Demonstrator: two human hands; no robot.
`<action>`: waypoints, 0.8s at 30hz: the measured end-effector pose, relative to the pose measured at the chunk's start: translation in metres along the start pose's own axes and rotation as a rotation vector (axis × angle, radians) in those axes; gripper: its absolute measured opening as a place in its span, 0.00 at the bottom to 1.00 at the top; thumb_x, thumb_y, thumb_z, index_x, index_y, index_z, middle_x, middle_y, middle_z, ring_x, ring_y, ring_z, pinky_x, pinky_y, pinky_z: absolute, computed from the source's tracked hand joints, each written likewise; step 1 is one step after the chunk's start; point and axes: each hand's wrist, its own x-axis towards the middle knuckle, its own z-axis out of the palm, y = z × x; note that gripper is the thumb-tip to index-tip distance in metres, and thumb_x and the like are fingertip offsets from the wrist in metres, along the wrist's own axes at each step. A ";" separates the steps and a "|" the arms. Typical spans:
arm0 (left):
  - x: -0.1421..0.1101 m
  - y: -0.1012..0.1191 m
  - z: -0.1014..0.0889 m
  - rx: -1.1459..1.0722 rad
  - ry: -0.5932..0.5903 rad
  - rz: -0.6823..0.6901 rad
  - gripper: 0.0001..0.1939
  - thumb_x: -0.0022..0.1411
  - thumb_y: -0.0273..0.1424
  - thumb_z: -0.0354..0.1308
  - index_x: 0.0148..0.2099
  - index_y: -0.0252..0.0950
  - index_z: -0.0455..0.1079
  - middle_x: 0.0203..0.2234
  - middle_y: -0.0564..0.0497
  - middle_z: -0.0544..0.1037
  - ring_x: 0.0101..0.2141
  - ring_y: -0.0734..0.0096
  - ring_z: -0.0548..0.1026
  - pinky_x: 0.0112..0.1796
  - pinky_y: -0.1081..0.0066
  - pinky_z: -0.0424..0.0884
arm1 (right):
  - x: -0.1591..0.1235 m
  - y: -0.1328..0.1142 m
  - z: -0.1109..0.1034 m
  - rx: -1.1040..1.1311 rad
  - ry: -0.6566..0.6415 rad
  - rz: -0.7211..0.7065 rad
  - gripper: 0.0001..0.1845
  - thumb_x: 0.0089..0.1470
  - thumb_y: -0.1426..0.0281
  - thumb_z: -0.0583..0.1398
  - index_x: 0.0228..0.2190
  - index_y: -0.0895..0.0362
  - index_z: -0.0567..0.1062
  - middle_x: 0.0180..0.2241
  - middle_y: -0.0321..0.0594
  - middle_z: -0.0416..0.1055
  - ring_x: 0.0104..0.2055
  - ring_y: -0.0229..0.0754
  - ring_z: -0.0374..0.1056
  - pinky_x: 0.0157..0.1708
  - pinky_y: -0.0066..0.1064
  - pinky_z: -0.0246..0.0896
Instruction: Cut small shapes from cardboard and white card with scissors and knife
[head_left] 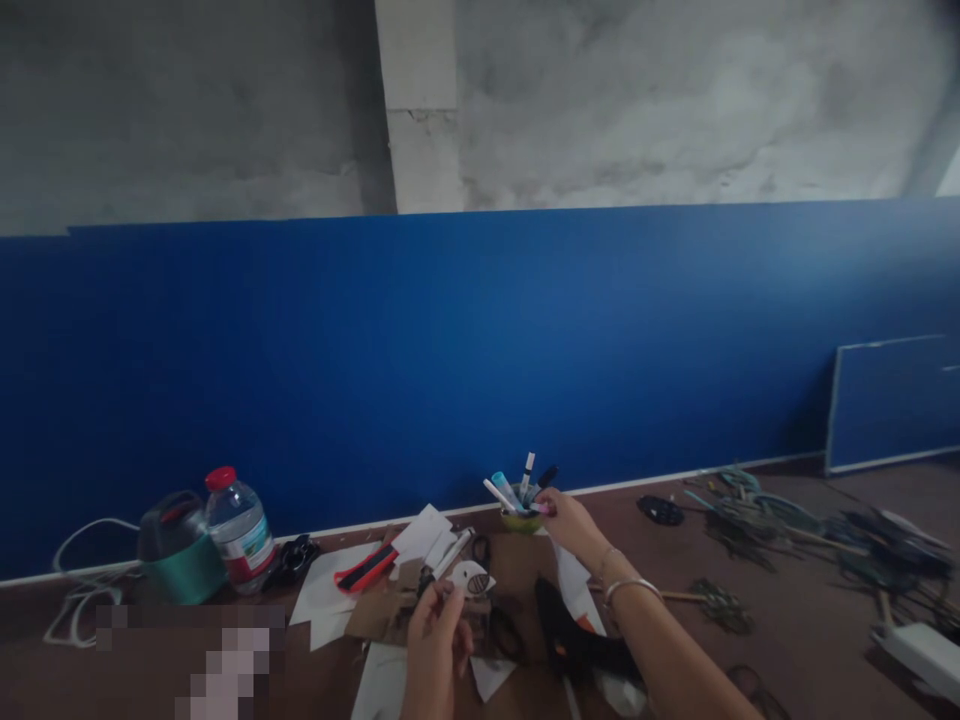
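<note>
Head view: we saw the left hand at the lower middle of the frame, thumb and fingers pinched nearly closed on a white cutout with black markings. The right hand was just right of it and higher, fingertips closed on a pink item at the rim of the cup. We could not tell if that was a pen or a cap. Pens leaned out of the cup, white, light blue and black ones.

Left of the cutout we had a red cutter on paper, with cardboard beside it. A black glue gun lay below the right wrist, lower middle-right. Lower left: bottle with red cap, next to a teal container and a white cable. Lower right: plant stems on the brown table. Blue panel ran across behind, grey wall above.
</note>
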 end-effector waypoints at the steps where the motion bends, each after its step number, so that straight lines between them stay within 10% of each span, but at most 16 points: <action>1: -0.001 0.001 0.000 0.002 0.000 -0.002 0.29 0.35 0.53 0.66 0.32 0.36 0.66 0.06 0.60 0.63 0.09 0.81 0.57 0.11 0.83 0.46 | 0.001 -0.001 0.000 -0.007 -0.006 -0.005 0.14 0.49 0.78 0.53 0.37 0.58 0.74 0.34 0.42 0.76 0.35 0.41 0.70 0.30 0.25 0.53; 11: 0.001 -0.005 -0.003 -0.027 -0.032 0.022 0.24 0.41 0.49 0.66 0.32 0.37 0.64 0.07 0.61 0.63 0.10 0.83 0.57 0.11 0.84 0.48 | -0.016 -0.031 -0.002 -0.186 0.023 -0.094 0.20 0.49 0.74 0.57 0.45 0.56 0.73 0.42 0.50 0.71 0.46 0.51 0.63 0.40 0.33 0.51; 24: -0.001 0.001 -0.001 -0.036 -0.036 0.017 0.24 0.38 0.48 0.67 0.30 0.37 0.64 0.08 0.61 0.64 0.10 0.82 0.60 0.10 0.85 0.48 | -0.011 -0.051 -0.004 -0.260 0.028 -0.249 0.08 0.52 0.73 0.55 0.30 0.56 0.75 0.37 0.43 0.75 0.42 0.45 0.66 0.37 0.33 0.45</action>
